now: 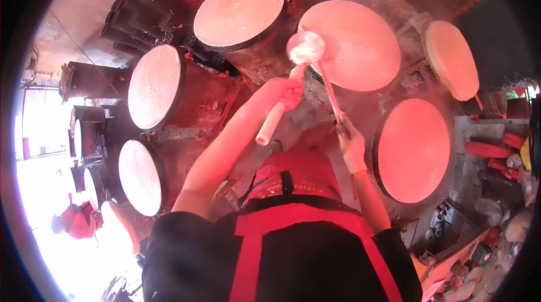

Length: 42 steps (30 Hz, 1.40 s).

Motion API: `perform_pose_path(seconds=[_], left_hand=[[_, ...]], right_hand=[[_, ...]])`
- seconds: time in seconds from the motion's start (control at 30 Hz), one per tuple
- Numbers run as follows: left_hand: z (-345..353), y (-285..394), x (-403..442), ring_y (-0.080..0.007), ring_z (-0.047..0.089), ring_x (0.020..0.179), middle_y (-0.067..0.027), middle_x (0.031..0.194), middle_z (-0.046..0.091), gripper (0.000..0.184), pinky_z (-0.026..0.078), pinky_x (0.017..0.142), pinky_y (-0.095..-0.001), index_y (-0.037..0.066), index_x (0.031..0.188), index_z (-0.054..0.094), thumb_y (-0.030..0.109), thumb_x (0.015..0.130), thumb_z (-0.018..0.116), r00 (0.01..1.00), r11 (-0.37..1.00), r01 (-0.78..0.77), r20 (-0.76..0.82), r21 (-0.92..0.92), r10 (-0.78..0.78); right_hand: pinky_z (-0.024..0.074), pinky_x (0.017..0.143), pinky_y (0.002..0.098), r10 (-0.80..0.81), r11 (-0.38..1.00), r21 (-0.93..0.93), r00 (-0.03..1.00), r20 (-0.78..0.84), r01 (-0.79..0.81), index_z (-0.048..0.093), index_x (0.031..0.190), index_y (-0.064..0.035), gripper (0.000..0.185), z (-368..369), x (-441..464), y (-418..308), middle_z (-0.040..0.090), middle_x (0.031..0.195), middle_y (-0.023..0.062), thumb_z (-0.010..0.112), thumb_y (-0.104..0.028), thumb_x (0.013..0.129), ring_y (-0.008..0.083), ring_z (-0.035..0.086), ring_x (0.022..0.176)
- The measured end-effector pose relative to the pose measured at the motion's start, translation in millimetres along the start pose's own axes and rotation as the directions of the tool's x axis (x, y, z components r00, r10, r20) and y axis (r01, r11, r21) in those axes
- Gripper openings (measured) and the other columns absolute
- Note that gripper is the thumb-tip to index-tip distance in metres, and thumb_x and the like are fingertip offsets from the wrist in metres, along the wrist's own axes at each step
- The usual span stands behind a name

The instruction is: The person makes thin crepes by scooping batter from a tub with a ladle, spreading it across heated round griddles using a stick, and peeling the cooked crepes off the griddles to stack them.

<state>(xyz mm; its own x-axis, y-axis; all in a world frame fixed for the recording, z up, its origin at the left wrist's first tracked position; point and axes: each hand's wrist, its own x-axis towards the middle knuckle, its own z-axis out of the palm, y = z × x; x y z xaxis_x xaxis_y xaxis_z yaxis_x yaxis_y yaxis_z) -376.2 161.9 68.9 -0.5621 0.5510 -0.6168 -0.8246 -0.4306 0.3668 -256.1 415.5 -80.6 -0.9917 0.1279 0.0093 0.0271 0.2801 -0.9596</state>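
The left hand (285, 92) is wrapped around a ladle (305, 49); to its right, the right hand (350, 143) curls round a thin stick (329, 89), a pale disc (360, 48) beyond both

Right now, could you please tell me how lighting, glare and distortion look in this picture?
Head view: a strong red cast over the round drum tops; head view, lower left: glare burnt out to white around a person in red; head view, edges: fisheye-like curving, dark corners; head view, ladle: bright white patch, reflection or contents unclear.
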Motion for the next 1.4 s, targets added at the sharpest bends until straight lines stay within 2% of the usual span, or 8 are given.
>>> perform_pose_path(seconds=[0.1,0.17,0.27,0.47,0.6,0.8,1.07,1.4], left_hand=[[-26.2,-20.2,-41.9,-0.0051,0.039,0.050,0.0001,0.076,0.047,0.017,0.031,0.038,-0.0172,0.001,0.107,0.048,0.012,0.095,0.052,0.981,0.996,-0.081,-0.178,-0.030,0.075],[-57.9,-40.3,-64.1,-0.0050,0.039,0.050,0.0000,0.077,0.048,0.018,0.031,0.039,-0.0170,0.001,0.108,0.048,0.012,0.095,0.053,0.945,0.986,-0.162,-0.294,-0.042,0.143],[-93.1,-61.7,-101.9,-0.0043,0.040,0.054,-0.0008,0.073,0.048,0.006,0.032,0.044,-0.0172,0.002,0.094,0.049,0.007,0.092,0.052,0.872,0.942,-0.319,-0.422,-0.106,0.248],[-171.9,-51.1,-145.8,-0.0041,0.039,0.053,-0.0017,0.076,0.048,0.005,0.032,0.044,-0.0168,0.001,0.096,0.048,0.005,0.094,0.050,0.834,0.726,-0.485,-0.507,-0.487,0.218],[-201.2,-4.8,-170.4,-0.0039,0.038,0.053,-0.0015,0.076,0.047,0.005,0.030,0.042,-0.0175,0.002,0.097,0.048,0.006,0.095,0.050,0.768,0.690,-0.598,-0.539,-0.408,0.346],[-226.2,61.8,-198.1,-0.0036,0.037,0.054,-0.0007,0.077,0.046,0.009,0.027,0.042,-0.0178,0.003,0.103,0.049,0.007,0.096,0.051,0.668,0.664,-0.695,-0.589,-0.275,0.455],[-237.8,105.3,-204.6,-0.0036,0.035,0.054,-0.0013,0.078,0.044,0.015,0.026,0.042,-0.0172,0.002,0.109,0.049,0.008,0.096,0.050,0.627,0.604,-0.744,-0.609,-0.284,0.486],[-227.0,164.9,-170.5,-0.0027,0.034,0.052,-0.0001,0.078,0.044,0.017,0.027,0.041,-0.0159,0.000,0.111,0.051,0.010,0.099,0.046,0.709,0.701,-0.657,-0.544,-0.277,0.449]], right_hand=[[0.0442,0.098,0.0303,0.544,0.839,0.105,0.833,-0.103,-0.535,0.057,0.131,-0.0046,0.040,-41.7,20.0,-33.7,0.062,0.126,0.0156,0.053,-0.027,0.099,0.0198,0.059,0.114],[0.0487,0.092,0.0310,-0.130,0.931,-0.362,0.966,-0.225,0.041,0.052,0.137,-0.0078,0.039,-60.5,26.1,32.0,0.065,0.122,0.0122,0.046,-0.025,0.102,0.0232,0.064,0.106],[0.0477,0.094,0.0309,0.323,0.943,0.043,0.940,0.110,-0.329,0.054,0.135,-0.0053,0.039,-15.9,11.4,-38.4,0.063,0.126,0.0141,0.055,-0.012,0.097,0.0235,0.062,0.113],[0.0484,0.092,0.0325,-0.300,0.946,-0.054,0.928,0.221,0.319,0.055,0.131,-0.0045,0.044,135.5,86.0,-97.2,0.065,0.117,0.0209,0.064,-0.013,0.090,0.0263,0.062,0.114],[0.0506,0.071,0.0475,-0.289,0.803,-0.388,0.865,0.410,0.452,0.066,0.106,-0.0097,0.028,266.1,212.3,-129.5,0.064,0.080,0.0213,0.065,-0.029,0.086,0.0381,0.065,0.084],[0.0526,0.074,0.0445,-0.196,0.450,-0.620,0.748,0.634,0.643,0.048,0.135,-0.0162,0.065,415.1,276.4,-207.1,0.062,0.112,0.0170,0.069,-0.045,0.081,0.0362,0.064,0.093],[0.0543,0.068,0.0422,-0.423,0.343,-0.528,0.630,0.652,0.777,0.061,0.109,-0.0131,0.033,426.7,328.8,-150.7,0.065,0.105,0.0109,0.068,-0.027,0.079,0.0318,0.067,0.085],[0.0480,0.063,0.0356,-0.145,0.880,-0.395,0.942,0.302,0.262,0.071,0.100,-0.0104,0.036,320.6,487.6,-275.7,0.069,0.074,0.0077,0.069,-0.042,0.082,0.0179,0.063,0.066]])
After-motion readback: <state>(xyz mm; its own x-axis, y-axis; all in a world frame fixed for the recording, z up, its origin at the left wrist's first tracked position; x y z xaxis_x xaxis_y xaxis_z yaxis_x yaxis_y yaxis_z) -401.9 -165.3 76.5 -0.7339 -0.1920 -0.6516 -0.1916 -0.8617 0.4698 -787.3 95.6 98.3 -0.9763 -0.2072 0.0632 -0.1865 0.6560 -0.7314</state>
